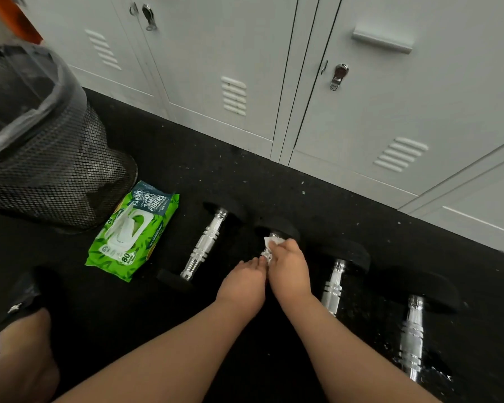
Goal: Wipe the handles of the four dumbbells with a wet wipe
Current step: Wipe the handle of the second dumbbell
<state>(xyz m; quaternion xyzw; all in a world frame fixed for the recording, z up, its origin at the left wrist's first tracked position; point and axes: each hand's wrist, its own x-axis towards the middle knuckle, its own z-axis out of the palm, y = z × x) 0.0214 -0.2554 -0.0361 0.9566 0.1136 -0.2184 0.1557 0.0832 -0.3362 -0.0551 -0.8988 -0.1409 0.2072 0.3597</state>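
Four dumbbells lie in a row on the black floor point(245, 175), before pale lockers point(361, 112). Far left stands a mesh bin point(50, 170), then a green wipe pack point(133, 231). Next comes the first dumbbell point(204, 245), untouched. Over the second dumbbell point(277, 228), the left hand point(242, 283) rests with fingers together near the handle, while the right hand point(288, 271) has its fingers clamped around a white wet wipe point(272, 242) on the handle. The third dumbbell point(335, 280) and fourth dumbbell point(413, 333) lie right.
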